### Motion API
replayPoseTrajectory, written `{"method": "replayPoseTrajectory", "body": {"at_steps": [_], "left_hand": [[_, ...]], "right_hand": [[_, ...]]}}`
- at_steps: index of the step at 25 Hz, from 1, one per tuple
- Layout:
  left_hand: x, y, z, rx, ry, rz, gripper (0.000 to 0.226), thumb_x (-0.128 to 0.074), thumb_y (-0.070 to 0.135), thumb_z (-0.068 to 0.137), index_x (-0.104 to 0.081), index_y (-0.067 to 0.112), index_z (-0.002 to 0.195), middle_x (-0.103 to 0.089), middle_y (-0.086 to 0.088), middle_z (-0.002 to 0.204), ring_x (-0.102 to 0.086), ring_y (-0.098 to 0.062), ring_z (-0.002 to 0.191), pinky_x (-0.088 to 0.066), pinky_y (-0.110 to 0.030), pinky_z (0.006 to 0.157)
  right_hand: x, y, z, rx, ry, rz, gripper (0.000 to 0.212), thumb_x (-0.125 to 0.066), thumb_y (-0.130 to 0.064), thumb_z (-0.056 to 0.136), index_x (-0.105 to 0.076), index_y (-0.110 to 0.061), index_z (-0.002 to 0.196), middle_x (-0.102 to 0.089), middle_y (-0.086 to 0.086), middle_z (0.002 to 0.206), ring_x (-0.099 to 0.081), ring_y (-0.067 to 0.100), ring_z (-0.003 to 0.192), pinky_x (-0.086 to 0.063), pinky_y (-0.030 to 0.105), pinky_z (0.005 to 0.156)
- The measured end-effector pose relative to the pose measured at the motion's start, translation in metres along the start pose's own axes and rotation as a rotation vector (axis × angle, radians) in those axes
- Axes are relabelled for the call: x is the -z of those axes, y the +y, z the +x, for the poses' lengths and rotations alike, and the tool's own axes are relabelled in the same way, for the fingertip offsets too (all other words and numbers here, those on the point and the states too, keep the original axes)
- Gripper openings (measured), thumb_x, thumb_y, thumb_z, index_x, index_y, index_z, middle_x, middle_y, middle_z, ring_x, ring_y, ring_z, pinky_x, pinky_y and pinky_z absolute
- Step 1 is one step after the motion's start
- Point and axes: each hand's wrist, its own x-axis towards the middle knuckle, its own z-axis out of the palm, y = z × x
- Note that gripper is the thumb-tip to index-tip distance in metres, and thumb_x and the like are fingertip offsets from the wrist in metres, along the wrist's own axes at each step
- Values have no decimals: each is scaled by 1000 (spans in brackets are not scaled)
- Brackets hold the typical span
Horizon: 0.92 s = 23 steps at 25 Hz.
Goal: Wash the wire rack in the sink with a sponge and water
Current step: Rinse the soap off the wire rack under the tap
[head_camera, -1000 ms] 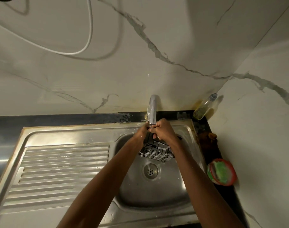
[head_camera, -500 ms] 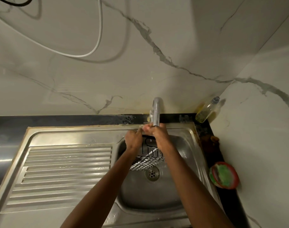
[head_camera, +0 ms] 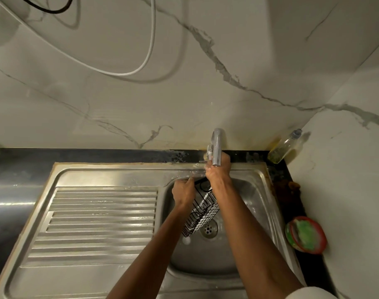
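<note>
Surroundings: a stainless steel sink (head_camera: 257, 190) with a ribbed drainboard (head_camera: 98, 221) to its left, set in a dark tabletop (head_camera: 22, 175) against a marble-patterned wall (head_camera: 249, 50); a white cable (head_camera: 149, 46) loops across the wall.
Right of the basin: a clear bottle (head_camera: 285, 145) leans in the corner, and a red-rimmed dish (head_camera: 306, 235) with something green in it sits on the tabletop.
In the way: the right forearm crosses over the rack's right edge; the tap (head_camera: 216, 147) overlaps the right hand.
Wire rack: the black wire rack (head_camera: 200, 214) hangs tilted inside the basin, its low end just above the drain (head_camera: 209, 228).
Left hand: the left hand (head_camera: 184, 192) has its fingers curled round the rack's upper rim.
Right hand: the right hand (head_camera: 218, 171) reaches up to the tap's base, fingers closed; whether they grip tap or sponge cannot be told.
</note>
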Motion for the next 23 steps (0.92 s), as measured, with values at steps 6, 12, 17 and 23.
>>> {"method": "replayPoseTrajectory", "body": {"at_steps": [6,12,17,23], "left_hand": [[-6,3,-2,42,40,-18,39,-61,22,99,-57,15,61,-55,-2,59,-47,-17,55,-44,-34,59],[-11,0,1,58,44,-6,37,-65,24,97,-57,14,62,-54,-3,60,-45,-19,56,-43,-36,60],[-14,2,-2,48,55,-7,41,-66,21,95,-54,15,57,-52,-2,57,-43,-17,54,-42,-35,57],[-19,10,-4,51,72,-23,44,-71,24,90,-51,15,52,-53,-2,56,-45,-17,53,-46,-36,59]], "right_hand": [[8,-17,1,-268,43,660,15,-53,-11,94,-56,-15,80,-62,14,106,-63,24,93,-50,31,54],[-4,-7,-7,-340,-34,948,11,-54,-9,97,-55,-18,104,-52,-3,85,-58,5,59,-47,14,47],[3,-17,-7,-367,24,1023,17,-50,-8,97,-61,-3,109,-58,12,98,-66,21,80,-62,30,65],[18,-29,0,-240,200,1280,28,-43,-13,99,-41,-16,71,-39,-2,63,-47,15,56,-49,29,66]]}}
